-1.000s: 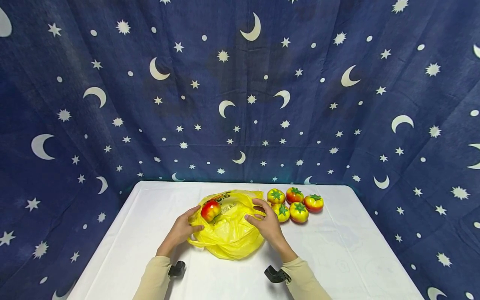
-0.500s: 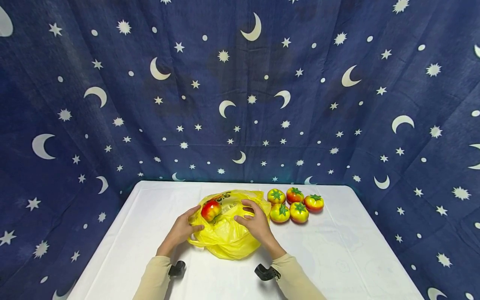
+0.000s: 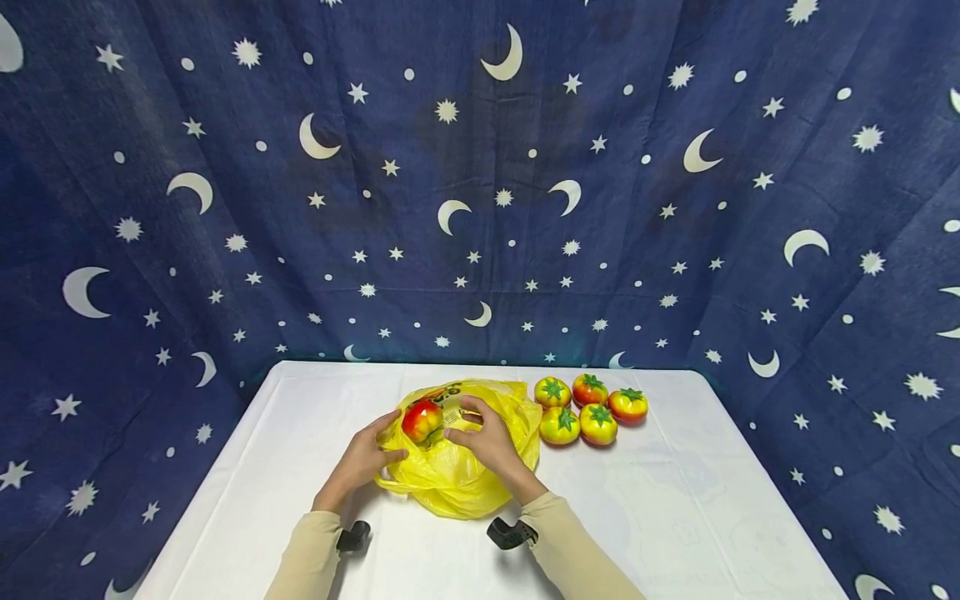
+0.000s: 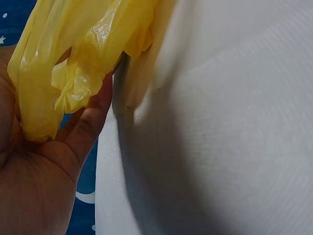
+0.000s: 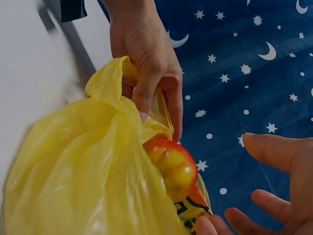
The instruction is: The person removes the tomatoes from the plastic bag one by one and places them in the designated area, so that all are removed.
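A yellow plastic bag [image 3: 461, 492] lies on the table with its mouth spread. In the mouth sits a red-and-yellow toy tomato [image 3: 422, 421], its ribbed red side showing in the right wrist view. My left hand [image 3: 363, 458] holds the bag's left edge between thumb and fingers; folds of the yellow plastic [image 4: 78, 68] pass through that grip in the left wrist view. My right hand [image 3: 489, 442] is over the bag, just right of the toy tomato, with fingers and thumb spread apart and nothing between them.
To the right of the bag stand several toy tomatoes [image 3: 597, 426] with green leafy tops, grouped close together. A white cloth covers the table [image 3: 697, 500]. Behind and on both sides hangs a dark blue curtain [image 3: 420, 275] with moons and stars.
My right hand has moved left across the bag, from its right edge to near the toy tomato. My left hand and the toy tomatoes have stayed where they were.
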`<state>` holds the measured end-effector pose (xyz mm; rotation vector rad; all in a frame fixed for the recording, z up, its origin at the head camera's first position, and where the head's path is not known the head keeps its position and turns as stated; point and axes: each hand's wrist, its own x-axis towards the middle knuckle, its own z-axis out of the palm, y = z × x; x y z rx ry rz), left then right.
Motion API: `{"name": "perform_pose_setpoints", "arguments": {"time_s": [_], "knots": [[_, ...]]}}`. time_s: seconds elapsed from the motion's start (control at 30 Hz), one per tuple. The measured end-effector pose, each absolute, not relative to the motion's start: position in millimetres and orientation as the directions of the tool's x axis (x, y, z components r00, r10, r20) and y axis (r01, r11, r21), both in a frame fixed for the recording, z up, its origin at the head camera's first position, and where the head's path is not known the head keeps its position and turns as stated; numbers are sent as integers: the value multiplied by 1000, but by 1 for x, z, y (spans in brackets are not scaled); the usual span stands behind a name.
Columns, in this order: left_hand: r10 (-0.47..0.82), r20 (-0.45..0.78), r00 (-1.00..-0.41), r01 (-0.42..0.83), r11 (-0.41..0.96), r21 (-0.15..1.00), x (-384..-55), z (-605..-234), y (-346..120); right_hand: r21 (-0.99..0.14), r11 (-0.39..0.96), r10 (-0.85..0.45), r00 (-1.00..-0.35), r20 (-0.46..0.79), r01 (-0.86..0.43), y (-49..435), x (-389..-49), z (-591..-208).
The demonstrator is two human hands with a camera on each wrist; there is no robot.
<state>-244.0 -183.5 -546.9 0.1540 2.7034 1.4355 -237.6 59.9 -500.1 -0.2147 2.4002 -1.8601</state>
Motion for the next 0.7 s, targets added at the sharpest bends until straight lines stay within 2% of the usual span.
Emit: {"name": "perform_pose_setpoints", "arguments": {"time_s": [0.37, 0.7], "knots": [[122, -37, -992, 39, 563, 826, -244, -547, -182, -958, 287, -196, -980, -42, -17, 41, -250, -499], [120, -52, -991, 25, 565, 825, -247, -548, -183, -950, 299, -133, -982, -135, 90, 23, -262, -502]]}}
